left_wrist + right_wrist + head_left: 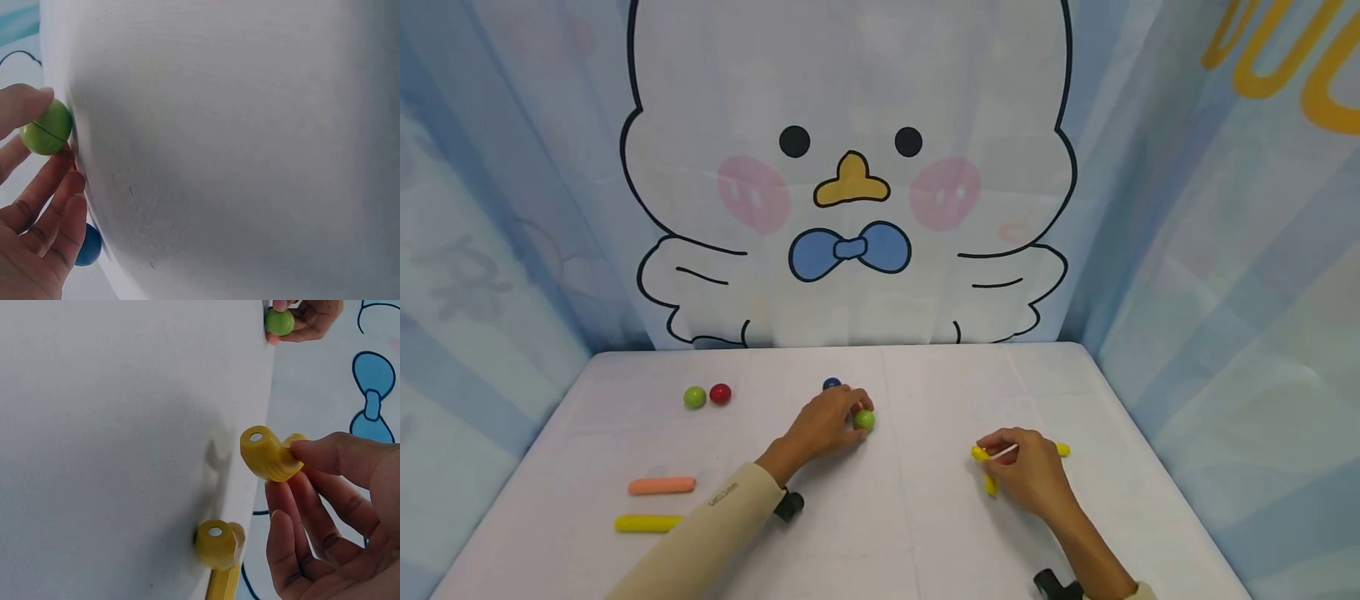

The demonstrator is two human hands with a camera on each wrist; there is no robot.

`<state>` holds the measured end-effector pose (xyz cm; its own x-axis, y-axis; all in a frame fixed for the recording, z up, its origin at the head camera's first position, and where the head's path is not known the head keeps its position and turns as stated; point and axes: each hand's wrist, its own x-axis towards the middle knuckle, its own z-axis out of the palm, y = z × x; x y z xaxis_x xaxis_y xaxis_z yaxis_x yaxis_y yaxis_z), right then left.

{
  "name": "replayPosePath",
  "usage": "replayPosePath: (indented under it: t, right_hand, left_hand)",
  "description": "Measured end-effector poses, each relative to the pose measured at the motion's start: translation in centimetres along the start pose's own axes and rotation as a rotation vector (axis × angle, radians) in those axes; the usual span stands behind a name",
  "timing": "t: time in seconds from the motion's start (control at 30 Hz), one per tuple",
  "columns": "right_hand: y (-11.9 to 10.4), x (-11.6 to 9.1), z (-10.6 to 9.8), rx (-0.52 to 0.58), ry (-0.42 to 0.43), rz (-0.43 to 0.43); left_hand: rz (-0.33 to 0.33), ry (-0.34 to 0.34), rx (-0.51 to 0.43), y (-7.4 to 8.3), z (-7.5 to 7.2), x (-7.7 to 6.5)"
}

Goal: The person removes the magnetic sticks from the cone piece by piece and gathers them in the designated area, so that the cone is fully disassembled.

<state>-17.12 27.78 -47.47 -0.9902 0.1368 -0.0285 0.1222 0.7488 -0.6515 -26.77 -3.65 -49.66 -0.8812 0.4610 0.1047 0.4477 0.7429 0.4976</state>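
My left hand reaches over the middle of the table and pinches a green ball between thumb and fingers, low at the white surface. A thin seam line crosses the ball in the left wrist view. Just behind the fingers sits a blue ball, partly covered by that hand. On the right side, my right hand pinches a short, bent yellow toy piece with a pale disc in its end, held above the table. Another yellow piece lies beneath it, joined or close to a yellow bar.
At the back left, a second green ball stands beside a red ball. Nearer lie an orange stick and a yellow stick, the latter partly behind the left sleeve. A printed cloth hangs behind the table.
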Motion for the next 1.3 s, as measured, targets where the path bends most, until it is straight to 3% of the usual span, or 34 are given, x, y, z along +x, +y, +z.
replayPosePath:
  t: [0.7,1.1,1.3]
  right_hand:
    - [1.3,-0.7,0.3,-0.107,0.050,-0.028]
    - [1.0,-0.7,0.8,-0.114,0.056,-0.041]
    - [0.6,-0.7,1.1,-0.139,0.091,-0.047]
  left_hand:
    - [0.065,0.029,0.035,0.3,0.5,0.0]
    - [0.025,0.002,-0.002,0.4,0.3,-0.3]
    - [0.048,0.018,-0.008,0.2,0.3,-0.5]
